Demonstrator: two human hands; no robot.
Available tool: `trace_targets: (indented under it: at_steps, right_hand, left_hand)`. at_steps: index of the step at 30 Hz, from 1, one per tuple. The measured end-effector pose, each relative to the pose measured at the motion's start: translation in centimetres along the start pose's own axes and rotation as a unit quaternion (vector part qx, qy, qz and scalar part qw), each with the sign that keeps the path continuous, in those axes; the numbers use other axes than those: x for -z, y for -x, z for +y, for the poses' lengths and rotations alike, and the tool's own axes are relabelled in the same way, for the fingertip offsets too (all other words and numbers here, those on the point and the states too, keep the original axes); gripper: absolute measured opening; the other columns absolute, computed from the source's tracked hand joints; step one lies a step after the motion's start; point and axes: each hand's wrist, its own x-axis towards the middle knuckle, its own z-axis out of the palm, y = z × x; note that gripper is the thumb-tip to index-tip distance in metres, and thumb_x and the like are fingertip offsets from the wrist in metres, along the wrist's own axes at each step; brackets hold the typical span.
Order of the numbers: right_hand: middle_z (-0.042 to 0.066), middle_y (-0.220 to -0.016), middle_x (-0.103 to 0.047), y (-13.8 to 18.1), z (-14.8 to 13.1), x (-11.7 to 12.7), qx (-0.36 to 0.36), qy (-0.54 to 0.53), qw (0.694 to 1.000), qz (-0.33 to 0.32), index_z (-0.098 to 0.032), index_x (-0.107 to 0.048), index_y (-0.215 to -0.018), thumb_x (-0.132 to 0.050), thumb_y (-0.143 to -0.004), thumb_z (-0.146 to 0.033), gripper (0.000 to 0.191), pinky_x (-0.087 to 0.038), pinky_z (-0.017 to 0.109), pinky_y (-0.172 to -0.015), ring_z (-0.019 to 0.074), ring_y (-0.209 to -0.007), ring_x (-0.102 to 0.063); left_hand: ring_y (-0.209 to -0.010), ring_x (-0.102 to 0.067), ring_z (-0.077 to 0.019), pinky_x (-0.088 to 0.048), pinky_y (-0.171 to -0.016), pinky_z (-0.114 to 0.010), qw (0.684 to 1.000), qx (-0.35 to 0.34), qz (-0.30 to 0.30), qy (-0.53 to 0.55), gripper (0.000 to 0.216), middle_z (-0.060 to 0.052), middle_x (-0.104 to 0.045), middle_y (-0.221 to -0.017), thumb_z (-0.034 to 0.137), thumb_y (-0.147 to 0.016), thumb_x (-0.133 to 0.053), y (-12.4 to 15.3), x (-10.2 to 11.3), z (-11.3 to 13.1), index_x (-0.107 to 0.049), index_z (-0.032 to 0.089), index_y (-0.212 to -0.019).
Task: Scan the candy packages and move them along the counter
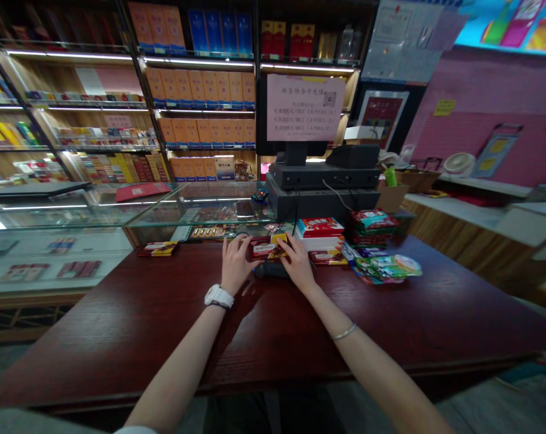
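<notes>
Left hand [237, 259] and right hand [299, 264] clamp a snack packet [263, 248] between fingers [243, 245], and a slackened grip could drop it onto the dark device [268, 270] beneath the fingers.

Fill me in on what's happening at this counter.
A person's left hand and right hand hold a flat, rectangular, dark red and yellow packet between them, above a black device on a glossy dark red table. Similar dark red and yellow packaging lies to the left; shiny multicoloured packages lie to the right.
</notes>
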Motion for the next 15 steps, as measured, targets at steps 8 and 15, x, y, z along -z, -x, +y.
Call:
trace_targets:
  at_steps: [8, 15]
  right_hand:
    - [0.008, -0.159, -0.04, -1.0, -3.8, 0.5, 0.109, 0.126, 0.985, -0.046, -0.035, -0.052, -0.143, -0.055, -0.09, -0.01, 0.059, -0.023, 0.064, -0.119, 0.0316, -0.148, -0.032]
    - [0.01, -0.159, -0.039, -1.6, -5.4, 0.0, 0.124, 0.145, 0.976, -0.107, -0.039, -0.055, -0.139, -0.06, -0.089, -0.011, 0.058, -0.024, 0.068, -0.116, 0.0349, -0.147, -0.033]
  left_hand:
    - [-0.121, -0.06, -0.029, -0.017, -0.124, -0.056, 0.999, -0.027, 0.036, 0.018, 0.058, -0.011, -0.069, -0.124, 0.043, -0.08, -0.076, 0.1, 0.1, 0.6, -0.059, 0.02, -0.13]
    - [-0.121, -0.061, -0.0268, -0.016, -0.125, -0.055, 0.999, -0.023, 0.022, 0.028, 0.051, -0.008, -0.07, -0.124, 0.032, -0.082, -0.073, 0.1, -0.1, 0.8, -0.06, 0.023, -0.13]
